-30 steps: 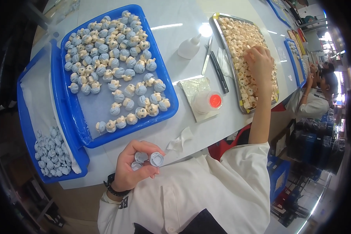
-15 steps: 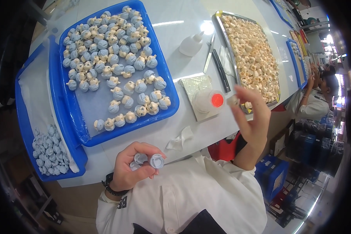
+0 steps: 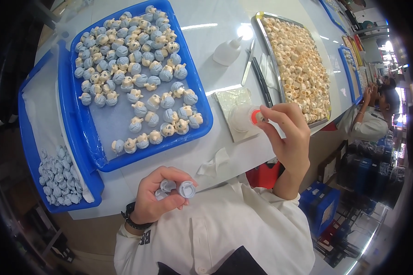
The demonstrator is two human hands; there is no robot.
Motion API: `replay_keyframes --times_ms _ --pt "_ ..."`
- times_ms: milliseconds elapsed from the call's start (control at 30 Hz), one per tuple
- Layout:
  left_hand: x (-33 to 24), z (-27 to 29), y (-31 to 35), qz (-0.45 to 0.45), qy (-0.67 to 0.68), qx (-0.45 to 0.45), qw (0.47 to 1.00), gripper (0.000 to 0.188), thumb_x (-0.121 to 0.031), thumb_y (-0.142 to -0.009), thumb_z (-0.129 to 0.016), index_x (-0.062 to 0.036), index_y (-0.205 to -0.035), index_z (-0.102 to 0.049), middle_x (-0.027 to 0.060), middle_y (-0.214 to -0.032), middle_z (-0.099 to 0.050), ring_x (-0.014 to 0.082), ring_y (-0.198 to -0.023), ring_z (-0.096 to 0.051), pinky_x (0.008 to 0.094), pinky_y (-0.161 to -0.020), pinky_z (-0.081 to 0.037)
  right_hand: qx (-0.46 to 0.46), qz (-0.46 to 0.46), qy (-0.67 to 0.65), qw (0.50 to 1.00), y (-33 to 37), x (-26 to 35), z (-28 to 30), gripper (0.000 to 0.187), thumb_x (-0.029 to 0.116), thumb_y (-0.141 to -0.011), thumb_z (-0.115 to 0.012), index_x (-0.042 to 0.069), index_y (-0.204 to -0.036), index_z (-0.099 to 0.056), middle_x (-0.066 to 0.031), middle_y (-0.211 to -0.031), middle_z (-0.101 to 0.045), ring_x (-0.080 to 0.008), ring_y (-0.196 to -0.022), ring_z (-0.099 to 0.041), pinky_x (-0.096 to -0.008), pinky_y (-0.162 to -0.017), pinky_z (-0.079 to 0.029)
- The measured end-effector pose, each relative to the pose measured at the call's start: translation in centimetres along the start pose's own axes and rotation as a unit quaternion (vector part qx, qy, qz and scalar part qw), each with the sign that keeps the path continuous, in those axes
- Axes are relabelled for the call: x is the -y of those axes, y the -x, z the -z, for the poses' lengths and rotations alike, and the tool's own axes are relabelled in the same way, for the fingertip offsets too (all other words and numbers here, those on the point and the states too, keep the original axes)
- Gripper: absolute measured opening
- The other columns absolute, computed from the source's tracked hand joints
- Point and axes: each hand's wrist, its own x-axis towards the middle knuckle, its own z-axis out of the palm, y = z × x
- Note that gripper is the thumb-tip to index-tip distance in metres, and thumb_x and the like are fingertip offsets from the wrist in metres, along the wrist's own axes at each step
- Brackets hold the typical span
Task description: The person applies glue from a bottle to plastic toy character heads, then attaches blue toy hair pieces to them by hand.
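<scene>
Presently, several pale blue caps (image 3: 187, 189) are held in the half-curled left hand (image 3: 159, 195) at the near edge of the tabletop (image 3: 183, 156), one gripped out front with its hollow side showing. A small beige piece (image 3: 261, 118) is pinched between thumb and fingertips of the right hand (image 3: 265, 120), nearly closed, at the red top of a jar (image 3: 240, 118); whether contact is made cannot be told. Beyond, by the tabletop's right edge, a metal tray (image 3: 270, 57) is filled with similar pieces. Capped heads (image 3: 142, 140) are lined up along the near edge of the blue tray (image 3: 205, 123).
</scene>
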Motion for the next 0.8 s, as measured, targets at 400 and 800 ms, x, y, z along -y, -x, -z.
replay_keyframes --times_ms 400,800 --pt "0.1 -0.2 0.0 -0.014 0.002 -0.039 0.999 0.028 0.001 -0.079 -0.059 0.0041 -0.106 -0.053 0.0147 -0.103 -0.055 0.0143 -0.075 -0.059 0.0236 -0.062 -0.048 -0.042 -0.036 -0.024 0.998 1.4 0.0 -0.4 0.029 -0.002 -0.063 -0.074 0.001 -0.09 -0.064 -0.0089 -0.078 -0.058 -0.0218 -0.07 -0.054 -0.0301 -0.06 -0.043" --pt "0.1 -1.0 -0.7 -0.16 -0.239 -0.071 0.955 0.032 0.007 -0.072 -0.067 0.0012 -0.102 -0.057 0.0121 -0.1 -0.059 0.0103 -0.076 -0.059 0.0214 -0.064 -0.048 -0.039 0.022 -0.278 0.959 2.2 4.9 -1.9 0.035 0.001 -0.063 -0.074 -0.001 -0.097 -0.063 -0.0106 -0.082 -0.062 -0.0203 -0.07 -0.057 -0.0274 -0.06 -0.045"
